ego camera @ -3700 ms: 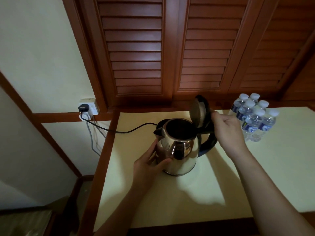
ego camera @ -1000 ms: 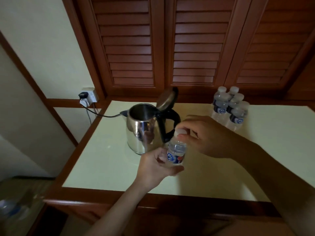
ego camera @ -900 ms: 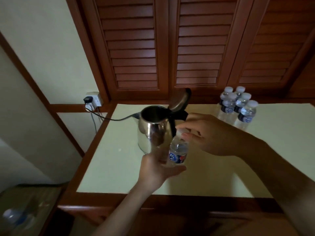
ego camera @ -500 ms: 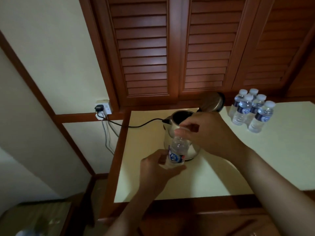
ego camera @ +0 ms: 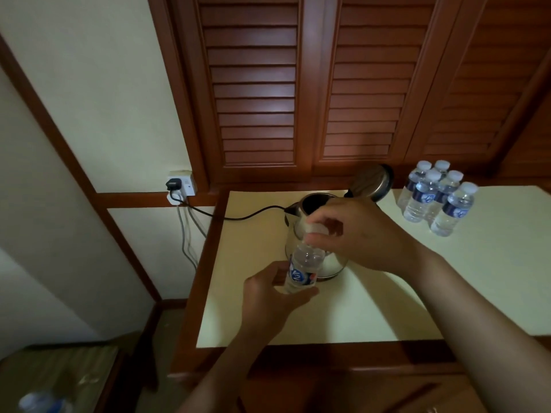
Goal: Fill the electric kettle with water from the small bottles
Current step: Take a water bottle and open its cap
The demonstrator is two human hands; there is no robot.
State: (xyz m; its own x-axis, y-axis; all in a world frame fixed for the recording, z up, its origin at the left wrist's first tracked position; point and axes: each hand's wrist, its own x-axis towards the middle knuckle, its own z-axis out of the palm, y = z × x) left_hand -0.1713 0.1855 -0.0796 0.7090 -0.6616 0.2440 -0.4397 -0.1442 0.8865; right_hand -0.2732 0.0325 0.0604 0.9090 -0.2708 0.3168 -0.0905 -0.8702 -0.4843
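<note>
Bottle (ego camera: pixel 304 263) upright in front of kettle (ego camera: pixel 334 265), held just above desk (ego camera: pixel 357 311). Grip: left hand (ego camera: pixel 268 296) wrapped round lower half, right hand (ego camera: pixel 360 234) pinching white cap (ego camera: pixel 317 228) on top. Whether cap is loose, can't tell tbh. Kettle sits on desk, lid (ego camera: pixel 371 183) flipped up, cord (ego camera: pixel 247 215) going to wall socket (ego camera: pixel 182 183). Five more bottles (ego camera: pixel 432 199) clustered back right, well apart from kettle.

Cream wall (ego camera: pixel 89 84), louvred wooden doors (ego camera: pixel 256 93), cream-topped table (ego camera: pixel 447 293).
</note>
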